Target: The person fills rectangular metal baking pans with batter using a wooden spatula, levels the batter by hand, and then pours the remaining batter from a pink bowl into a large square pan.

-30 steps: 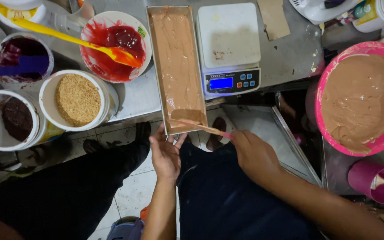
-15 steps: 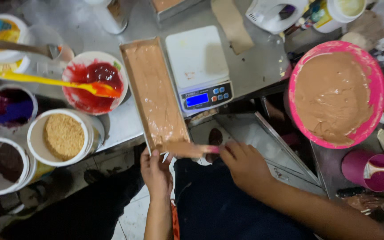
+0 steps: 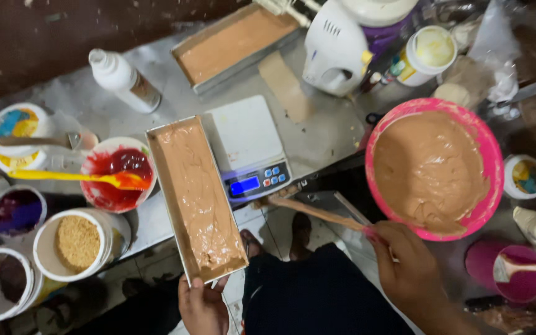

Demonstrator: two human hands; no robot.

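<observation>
Head view: glossy batter [image 3: 201,197] (metal, maybe) pan [image 3: 157,147]

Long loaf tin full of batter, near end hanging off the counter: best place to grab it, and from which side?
Probably by the near short end of the loaf tin, from the person's side. That end overhangs the counter and the left hand grips it there. The long sides are crowded: kitchen scale on one, bowl of red sauce on the other. Batter sits near the rim, so hold under the lip and keep it level.

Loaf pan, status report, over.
Left hand grips loaf pan at near end. Right hand holds spatula, lifted clear. Scale beside the pan.
</observation>
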